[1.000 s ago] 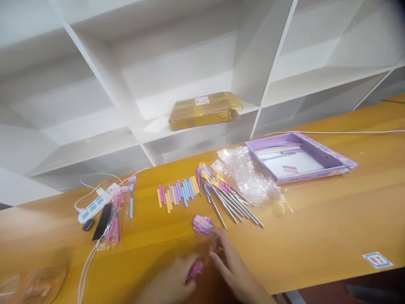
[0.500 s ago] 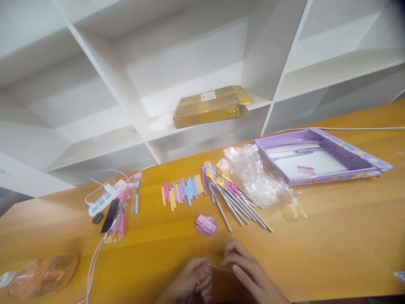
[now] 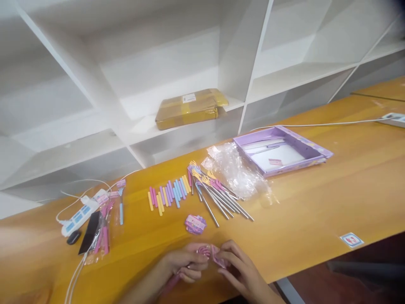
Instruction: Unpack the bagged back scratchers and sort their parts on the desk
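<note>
Two bare hands meet at the table's near edge. The left hand point(image 3: 190, 264) has its fingers curled around a pink back scratcher point(image 3: 171, 283), whose clawed head point(image 3: 204, 251) pokes out toward the right hand point(image 3: 240, 266). That hand is partly closed, pinching a small pink card point(image 3: 218, 256) beside the head; whether clear wrapping surrounds them is too small to tell. The work would likely go best with the left grip steady just below the claw and the right pinch light, so the card does not crease. Just beyond the fingers lies a pile of similar cards point(image 3: 195, 224). Half a second earlier the hands were farther apart; now they nearly touch, and claw and card show plainly.
</note>
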Motion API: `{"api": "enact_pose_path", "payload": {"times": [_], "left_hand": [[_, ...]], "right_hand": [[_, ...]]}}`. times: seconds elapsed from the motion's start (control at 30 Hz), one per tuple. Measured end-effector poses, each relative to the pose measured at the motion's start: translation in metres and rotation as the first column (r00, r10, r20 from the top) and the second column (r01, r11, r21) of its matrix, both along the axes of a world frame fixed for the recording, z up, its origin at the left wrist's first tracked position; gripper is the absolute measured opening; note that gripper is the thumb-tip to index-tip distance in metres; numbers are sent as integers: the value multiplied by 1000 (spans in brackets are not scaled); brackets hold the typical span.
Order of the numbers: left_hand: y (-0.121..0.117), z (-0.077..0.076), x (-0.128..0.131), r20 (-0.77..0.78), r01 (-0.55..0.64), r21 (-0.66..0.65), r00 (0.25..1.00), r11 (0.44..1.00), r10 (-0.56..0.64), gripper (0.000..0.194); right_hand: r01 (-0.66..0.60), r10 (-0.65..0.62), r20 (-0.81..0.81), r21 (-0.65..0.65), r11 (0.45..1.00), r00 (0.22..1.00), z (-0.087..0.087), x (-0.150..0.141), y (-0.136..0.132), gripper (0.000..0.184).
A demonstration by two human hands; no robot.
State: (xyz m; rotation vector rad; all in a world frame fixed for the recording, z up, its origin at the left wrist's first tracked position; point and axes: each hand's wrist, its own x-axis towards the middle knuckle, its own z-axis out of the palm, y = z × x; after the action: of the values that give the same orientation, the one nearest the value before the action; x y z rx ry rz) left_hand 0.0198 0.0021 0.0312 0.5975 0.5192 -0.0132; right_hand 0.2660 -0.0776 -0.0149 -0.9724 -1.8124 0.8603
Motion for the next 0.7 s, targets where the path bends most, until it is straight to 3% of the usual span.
{"api": "enact_pose_path", "payload": {"times": [0.1, 0.23, 0.33, 0.4, 0.6, 0.7], "left_hand": [[8, 1, -4, -24, 63, 44, 998, 997, -62, 58], [5, 3, -9, -35, 123, 46, 992, 991, -122, 75], [1, 5, -11, -30, 146, 49, 989, 988, -145, 70], [0, 5, -11, -41, 132, 63, 991, 989, -130, 64], [-3, 2, -8, -41, 111, 142, 994, 984, -106, 67], [-5, -3, -8, 12, 65, 167, 998, 984, -68, 76]], "right_hand": [[32, -34, 62, 31, 999, 997, 2, 0, -2, 23], [-16, 9, 181, 36, 999, 983, 6, -1, -7, 20], [-95, 104, 155, -65, 993, 982, 12, 1, -7, 9], [-105, 118, 75, -160, 982, 990, 13, 3, -4, 18], [89, -121, -110, -261, 961, 987, -7, -6, 7, 28], [237, -326, -206, -364, 901, 923, -11, -10, 10, 26]]}}
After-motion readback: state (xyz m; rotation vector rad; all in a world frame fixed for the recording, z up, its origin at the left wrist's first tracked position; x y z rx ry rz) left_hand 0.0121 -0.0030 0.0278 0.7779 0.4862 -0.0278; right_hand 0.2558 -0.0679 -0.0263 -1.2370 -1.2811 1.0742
